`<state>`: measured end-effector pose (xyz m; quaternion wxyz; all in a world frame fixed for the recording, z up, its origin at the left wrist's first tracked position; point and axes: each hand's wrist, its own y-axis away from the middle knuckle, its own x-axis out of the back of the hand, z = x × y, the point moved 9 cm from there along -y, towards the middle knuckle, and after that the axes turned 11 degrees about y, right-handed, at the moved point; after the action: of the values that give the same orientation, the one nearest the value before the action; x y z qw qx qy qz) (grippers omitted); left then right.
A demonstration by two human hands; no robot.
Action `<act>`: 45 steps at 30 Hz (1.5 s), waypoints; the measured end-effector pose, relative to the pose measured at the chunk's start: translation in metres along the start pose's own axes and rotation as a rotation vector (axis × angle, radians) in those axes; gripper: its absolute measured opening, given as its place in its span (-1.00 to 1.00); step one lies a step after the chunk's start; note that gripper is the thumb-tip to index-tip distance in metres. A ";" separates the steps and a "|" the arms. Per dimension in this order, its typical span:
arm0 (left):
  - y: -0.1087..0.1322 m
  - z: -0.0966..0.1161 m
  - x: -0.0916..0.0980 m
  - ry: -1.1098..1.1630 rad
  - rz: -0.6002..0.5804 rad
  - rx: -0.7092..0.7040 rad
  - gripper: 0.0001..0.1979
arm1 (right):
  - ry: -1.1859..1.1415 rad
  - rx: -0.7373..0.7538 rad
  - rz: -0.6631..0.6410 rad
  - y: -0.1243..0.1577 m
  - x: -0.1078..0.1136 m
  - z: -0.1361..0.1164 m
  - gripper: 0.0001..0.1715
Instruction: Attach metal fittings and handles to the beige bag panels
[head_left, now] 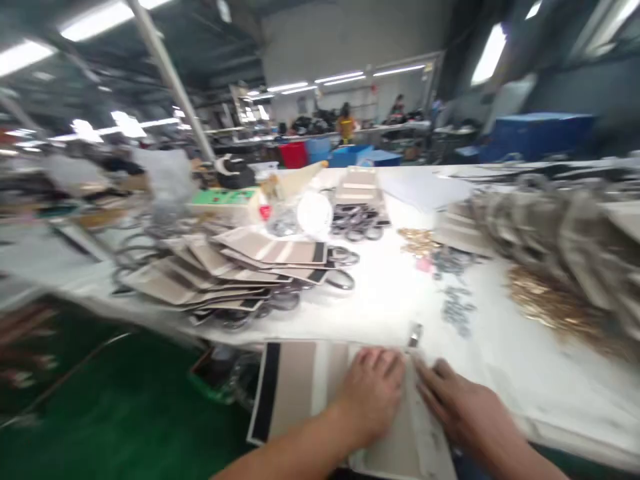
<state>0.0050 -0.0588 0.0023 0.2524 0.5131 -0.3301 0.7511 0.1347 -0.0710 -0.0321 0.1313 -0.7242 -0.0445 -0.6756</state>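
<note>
A flat beige panel with white stripes, a black end band and a pale edge (295, 380) lies at the table's near edge, partly past it. My left hand (375, 393) rests on its middle with the fingers curled down against the surface. At the panel's right side, my right hand (457, 400) closes its fingers on the pale raised edge, the thumb above them. The fingertips of both hands are partly hidden and slightly blurred. A small shiny metal piece (415, 335) lies just beyond the panel, near my right fingers.
Similar striped panels with dark loops (270, 250) are piled at left, and another stack (359, 190) stands farther back. Gold metal pieces (555, 307) and silver ones (457, 310) lie loose at right, beside a row of beige pieces (535, 227). Green floor (140, 407) shows lower left.
</note>
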 end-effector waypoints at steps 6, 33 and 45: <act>-0.008 -0.020 -0.015 0.120 0.019 -0.014 -0.49 | 0.078 -0.076 -0.181 -0.011 0.023 0.015 -0.46; -0.008 -0.022 -0.014 0.236 0.035 0.031 -0.47 | -0.159 -0.622 -0.089 -0.042 0.031 0.189 -0.72; -0.006 -0.017 -0.014 0.224 0.033 0.036 -0.47 | -0.585 -0.232 -0.363 -0.021 0.039 0.021 -0.76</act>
<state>0.0042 -0.0421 -0.0141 0.2659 0.4250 -0.2945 0.8136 0.1532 -0.0495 0.0079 -0.0918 -0.8772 -0.1311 -0.4526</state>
